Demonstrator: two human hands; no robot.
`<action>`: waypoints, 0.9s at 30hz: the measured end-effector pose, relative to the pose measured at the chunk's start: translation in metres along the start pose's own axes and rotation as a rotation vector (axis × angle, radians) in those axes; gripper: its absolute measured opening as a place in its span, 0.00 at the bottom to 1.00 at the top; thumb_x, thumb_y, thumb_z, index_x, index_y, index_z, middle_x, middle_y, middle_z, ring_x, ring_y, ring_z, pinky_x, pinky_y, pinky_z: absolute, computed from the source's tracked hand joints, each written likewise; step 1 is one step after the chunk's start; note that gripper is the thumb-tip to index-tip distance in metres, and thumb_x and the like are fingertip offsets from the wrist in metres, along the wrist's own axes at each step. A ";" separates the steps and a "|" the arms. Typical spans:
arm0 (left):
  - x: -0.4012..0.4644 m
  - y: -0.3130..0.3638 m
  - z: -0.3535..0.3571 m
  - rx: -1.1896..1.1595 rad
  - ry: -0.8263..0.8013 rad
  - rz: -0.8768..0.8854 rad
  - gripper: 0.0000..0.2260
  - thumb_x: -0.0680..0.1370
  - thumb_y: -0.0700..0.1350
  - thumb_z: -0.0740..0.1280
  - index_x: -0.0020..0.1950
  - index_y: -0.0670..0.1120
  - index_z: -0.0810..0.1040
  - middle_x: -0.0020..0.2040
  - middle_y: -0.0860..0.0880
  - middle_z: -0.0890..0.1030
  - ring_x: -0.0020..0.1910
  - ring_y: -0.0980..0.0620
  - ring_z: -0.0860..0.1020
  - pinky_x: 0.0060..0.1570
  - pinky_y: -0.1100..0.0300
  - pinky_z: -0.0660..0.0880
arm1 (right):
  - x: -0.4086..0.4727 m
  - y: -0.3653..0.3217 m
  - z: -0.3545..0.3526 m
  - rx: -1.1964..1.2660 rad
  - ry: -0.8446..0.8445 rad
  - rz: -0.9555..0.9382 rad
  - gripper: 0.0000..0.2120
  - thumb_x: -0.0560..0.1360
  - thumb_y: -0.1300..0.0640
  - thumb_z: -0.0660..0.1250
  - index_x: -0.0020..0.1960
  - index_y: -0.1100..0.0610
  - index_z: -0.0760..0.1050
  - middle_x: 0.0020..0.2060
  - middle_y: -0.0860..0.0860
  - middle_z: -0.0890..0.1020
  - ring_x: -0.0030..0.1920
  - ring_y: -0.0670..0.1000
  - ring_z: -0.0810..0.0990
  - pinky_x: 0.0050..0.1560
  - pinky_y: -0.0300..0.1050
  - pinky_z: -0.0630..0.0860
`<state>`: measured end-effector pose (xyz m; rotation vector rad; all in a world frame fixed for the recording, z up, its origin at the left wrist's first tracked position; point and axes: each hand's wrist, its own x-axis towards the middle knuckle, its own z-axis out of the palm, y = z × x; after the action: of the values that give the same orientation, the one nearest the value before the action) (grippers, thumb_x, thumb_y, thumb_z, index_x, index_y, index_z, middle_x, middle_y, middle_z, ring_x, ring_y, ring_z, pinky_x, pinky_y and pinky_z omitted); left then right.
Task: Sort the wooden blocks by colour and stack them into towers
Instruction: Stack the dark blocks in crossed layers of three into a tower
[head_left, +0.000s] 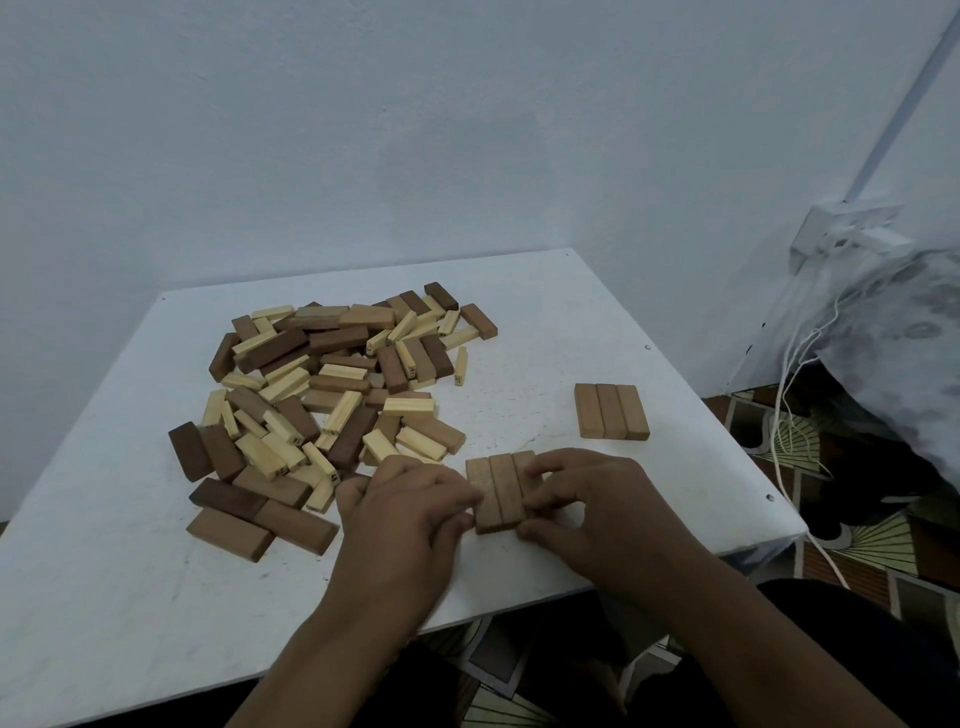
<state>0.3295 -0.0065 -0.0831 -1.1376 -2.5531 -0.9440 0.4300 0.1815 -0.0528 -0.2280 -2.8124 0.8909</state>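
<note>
A row of 3 brown blocks (500, 491) is pinched by the left hand (410, 512) and right hand (592, 499). Another row of 3 (611, 411) is laid nearby.

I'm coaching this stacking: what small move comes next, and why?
Probably lift the near trio and set it crosswise on the far trio. Both hands, left hand and right hand, pinch it from the sides; both trios look the same mid-brown, each one layer.

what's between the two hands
A row of three mid-brown blocks lies flat between the left hand and right hand, shown in the head view.
</note>
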 end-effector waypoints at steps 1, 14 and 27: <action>0.001 0.002 -0.001 -0.007 -0.004 -0.002 0.07 0.68 0.50 0.71 0.44 0.60 0.82 0.46 0.67 0.76 0.53 0.61 0.70 0.49 0.48 0.65 | 0.000 0.000 0.001 0.009 0.002 -0.004 0.13 0.67 0.46 0.78 0.50 0.49 0.85 0.58 0.39 0.80 0.50 0.34 0.74 0.54 0.26 0.69; -0.004 0.003 -0.007 -0.004 -0.093 -0.013 0.12 0.66 0.56 0.71 0.49 0.63 0.79 0.57 0.66 0.74 0.61 0.63 0.68 0.53 0.54 0.60 | 0.003 -0.002 0.009 0.140 0.019 -0.197 0.23 0.63 0.54 0.78 0.52 0.46 0.69 0.57 0.40 0.71 0.59 0.46 0.73 0.52 0.47 0.77; -0.004 0.005 -0.016 -0.015 -0.252 -0.003 0.14 0.67 0.57 0.60 0.52 0.64 0.72 0.67 0.71 0.67 0.67 0.61 0.60 0.58 0.54 0.57 | -0.001 0.015 -0.003 0.026 -0.107 -0.057 0.28 0.62 0.40 0.73 0.58 0.37 0.64 0.55 0.36 0.72 0.57 0.43 0.71 0.58 0.48 0.73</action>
<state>0.3345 -0.0157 -0.0699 -1.3343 -2.7464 -0.8714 0.4327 0.1947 -0.0591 -0.0991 -2.8871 0.9535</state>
